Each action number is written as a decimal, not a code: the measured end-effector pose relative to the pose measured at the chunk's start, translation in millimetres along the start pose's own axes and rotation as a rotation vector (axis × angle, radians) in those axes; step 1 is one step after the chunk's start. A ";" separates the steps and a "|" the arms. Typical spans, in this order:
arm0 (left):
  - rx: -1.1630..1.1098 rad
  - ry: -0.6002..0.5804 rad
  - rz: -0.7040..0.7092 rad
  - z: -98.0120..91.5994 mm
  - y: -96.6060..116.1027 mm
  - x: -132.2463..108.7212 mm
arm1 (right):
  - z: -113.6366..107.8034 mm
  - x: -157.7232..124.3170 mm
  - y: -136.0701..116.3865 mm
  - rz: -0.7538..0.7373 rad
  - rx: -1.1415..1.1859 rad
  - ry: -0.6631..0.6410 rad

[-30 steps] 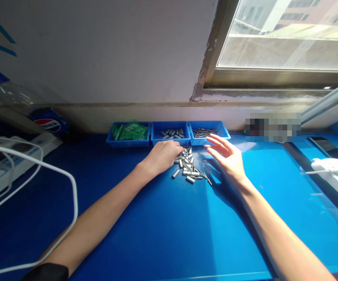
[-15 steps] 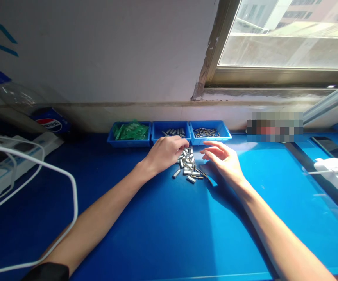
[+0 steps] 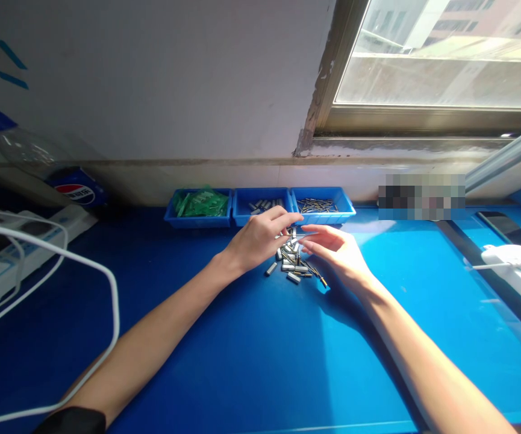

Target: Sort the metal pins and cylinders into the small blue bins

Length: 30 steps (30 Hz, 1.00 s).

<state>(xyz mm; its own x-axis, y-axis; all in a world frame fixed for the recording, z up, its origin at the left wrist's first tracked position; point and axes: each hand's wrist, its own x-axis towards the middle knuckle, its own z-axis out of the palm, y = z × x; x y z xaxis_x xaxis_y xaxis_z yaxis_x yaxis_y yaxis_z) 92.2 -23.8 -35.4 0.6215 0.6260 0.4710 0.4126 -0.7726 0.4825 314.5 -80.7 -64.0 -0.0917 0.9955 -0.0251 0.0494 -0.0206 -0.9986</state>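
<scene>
My left hand point(image 3: 262, 240) is over the pile of small metal parts, its fingers bent and thumb drawn in. Whatever lies between those fingertips is too small to make out. Facing it from the right, my right hand point(image 3: 335, 248) has thumb and fingers slightly apart, close to the left fingertips. Below both hands lies a loose heap of short silvery cylinders point(image 3: 293, 278) mixed with thin brass-tipped pins point(image 3: 318, 276). Part of the heap is hidden behind the left hand.
Three joined blue bins stand against the wall: one with green bags point(image 3: 201, 203), one with silvery cylinders point(image 3: 265, 205), one with thin pins point(image 3: 318, 205). A bottle point(image 3: 74, 187), white cable point(image 3: 114, 301) and power strip point(image 3: 520, 271) lie around the blue table point(image 3: 242, 361).
My right hand has moved left, toward the left fingertips. My left hand has shifted slightly right, its index finger reaching further out. The pins at the heap's right edge show more fully.
</scene>
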 end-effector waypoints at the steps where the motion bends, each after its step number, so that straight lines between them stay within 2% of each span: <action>1: 0.013 -0.009 0.000 0.2 0.6 -0.2 | -0.1 0.0 -0.3 0.004 0.000 0.005; 7: 0.085 -0.063 -0.003 1.5 4.7 -0.6 | 1.8 -0.1 -1.4 0.030 -0.027 0.023; 11: 0.196 -0.146 -0.058 0.2 0.9 0.0 | 0.8 1.8 3.9 0.009 -0.047 0.041; 16: 0.337 -0.263 -0.193 -0.1 -13.4 -1.7 | -7.0 5.0 6.6 -0.127 -0.052 0.148; 19: 0.382 -0.325 -0.213 1.9 -18.8 -3.7 | -11.5 6.1 6.7 -0.168 -0.006 0.161; 30: 0.480 -0.314 -0.205 3.6 -19.0 -6.0 | -4.6 3.0 2.1 -0.122 -0.077 0.086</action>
<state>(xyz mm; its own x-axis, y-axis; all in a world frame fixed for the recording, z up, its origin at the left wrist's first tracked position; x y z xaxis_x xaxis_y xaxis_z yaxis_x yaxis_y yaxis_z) 83.0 -13.2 -50.0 0.6342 0.7624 0.1287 0.7534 -0.6467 0.1190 318.9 -77.4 -66.0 -0.0169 0.9945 0.1034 0.1193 0.1046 -0.9873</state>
